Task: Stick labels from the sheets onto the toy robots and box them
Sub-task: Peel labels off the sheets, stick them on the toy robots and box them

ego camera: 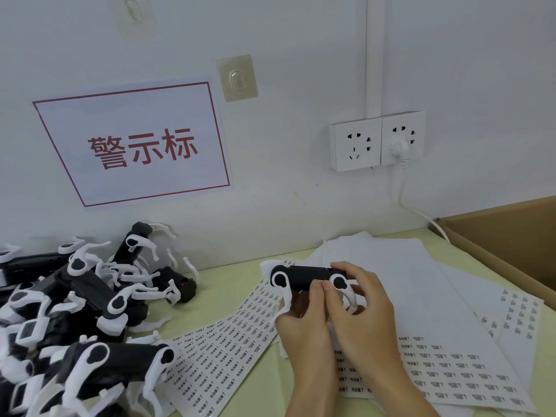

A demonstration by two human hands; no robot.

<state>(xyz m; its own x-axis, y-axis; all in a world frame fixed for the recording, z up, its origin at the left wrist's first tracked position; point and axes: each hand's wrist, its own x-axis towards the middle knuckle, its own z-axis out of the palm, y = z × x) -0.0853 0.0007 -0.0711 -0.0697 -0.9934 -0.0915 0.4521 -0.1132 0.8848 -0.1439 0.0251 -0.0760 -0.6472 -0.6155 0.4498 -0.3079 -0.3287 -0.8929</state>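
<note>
One toy robot (pixel 307 277) is held up above the label sheets (pixel 228 341), its black body gripped from below by the curled fingers of the left hand (pixel 304 320) so that one long side is turned up. The right hand (pixel 358 302) is closed on the end beyond them, its thumb and forefinger pinched beside the left thumb, apparently to press a label down, though no label can be made out. The unlabelled pile (pixel 75 311) lies well left of the fingers and the cardboard box (pixel 505 239) far to their right, so each is within reach of one hand.
</note>
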